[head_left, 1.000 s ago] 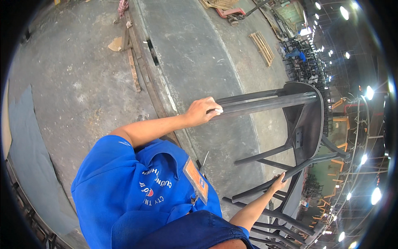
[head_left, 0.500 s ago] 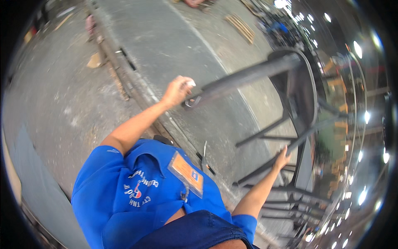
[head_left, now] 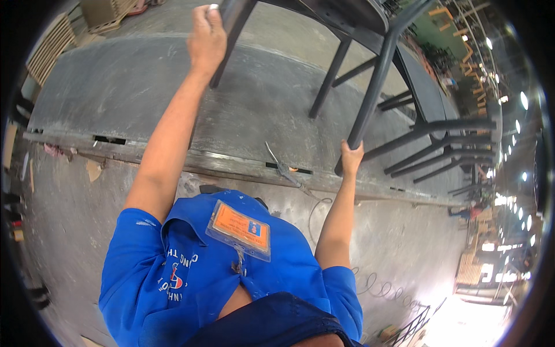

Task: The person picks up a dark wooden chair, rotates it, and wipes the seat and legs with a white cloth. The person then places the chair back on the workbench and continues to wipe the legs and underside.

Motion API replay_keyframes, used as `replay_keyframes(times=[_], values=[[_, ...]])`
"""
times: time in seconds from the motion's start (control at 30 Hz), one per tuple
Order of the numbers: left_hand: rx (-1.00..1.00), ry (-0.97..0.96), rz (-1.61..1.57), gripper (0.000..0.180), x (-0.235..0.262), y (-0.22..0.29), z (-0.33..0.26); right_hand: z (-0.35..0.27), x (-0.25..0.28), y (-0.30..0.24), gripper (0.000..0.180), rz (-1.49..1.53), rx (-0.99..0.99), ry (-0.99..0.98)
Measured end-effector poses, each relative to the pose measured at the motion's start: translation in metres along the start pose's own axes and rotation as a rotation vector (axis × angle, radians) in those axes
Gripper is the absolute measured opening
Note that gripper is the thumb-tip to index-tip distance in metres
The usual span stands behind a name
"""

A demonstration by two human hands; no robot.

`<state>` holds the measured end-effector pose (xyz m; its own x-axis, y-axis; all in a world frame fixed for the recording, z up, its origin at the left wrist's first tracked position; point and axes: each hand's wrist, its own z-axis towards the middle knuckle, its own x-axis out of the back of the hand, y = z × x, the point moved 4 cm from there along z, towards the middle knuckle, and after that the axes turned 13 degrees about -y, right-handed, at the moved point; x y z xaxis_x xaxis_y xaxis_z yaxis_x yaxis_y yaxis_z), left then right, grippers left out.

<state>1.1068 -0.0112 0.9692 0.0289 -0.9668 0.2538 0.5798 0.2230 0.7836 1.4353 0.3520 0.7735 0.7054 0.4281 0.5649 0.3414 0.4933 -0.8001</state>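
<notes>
A black chair frame (head_left: 373, 92) extends out of the upper edge of the picture, its legs pointing toward me over a long grey worktable (head_left: 260, 98). My right hand (head_left: 351, 157) is wrapped round the lower part of its right leg. My left hand (head_left: 208, 43) is raised beside the left leg (head_left: 234, 32), fingers curled, with a small white bit showing at a fingertip. What the white bit is cannot be made out, nor whether this hand touches the leg. A thin tool with a hose (head_left: 283, 169) lies at the table's near edge.
More black chairs (head_left: 439, 141) stand close together to the right. Slatted wooden stacks (head_left: 52, 49) are at the far left. A coiled hose (head_left: 384, 289) trails over the floor on the right. Slots are cut along the table's near edge.
My view has turned toward the table and right. The chair has swung from sideways to legs toward me, and my left hand has moved up beside its left leg. My right hand stays gripping a leg.
</notes>
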Motion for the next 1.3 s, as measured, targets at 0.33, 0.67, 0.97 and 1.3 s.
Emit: replay_keyframes(times=[0.33,0.67,0.97,1.3], values=[[-0.064,0.098,0.158,0.030,-0.003,0.000,0.004,-0.085,0.000,0.055,0.050,0.244,-0.239,-0.314],[-0.090,0.240,0.085,0.028,0.015,0.001,-0.024,-0.024,-0.002,-0.017,0.051,0.421,-0.041,-0.508],[0.018,0.004,-0.425,0.032,-0.095,0.033,-0.197,-0.066,-0.024,-0.006,0.021,0.361,-0.008,-0.266],[0.653,-0.427,-0.907,0.035,-0.180,0.055,-0.334,-0.163,-0.045,-0.041,0.096,0.413,0.330,-0.931]])
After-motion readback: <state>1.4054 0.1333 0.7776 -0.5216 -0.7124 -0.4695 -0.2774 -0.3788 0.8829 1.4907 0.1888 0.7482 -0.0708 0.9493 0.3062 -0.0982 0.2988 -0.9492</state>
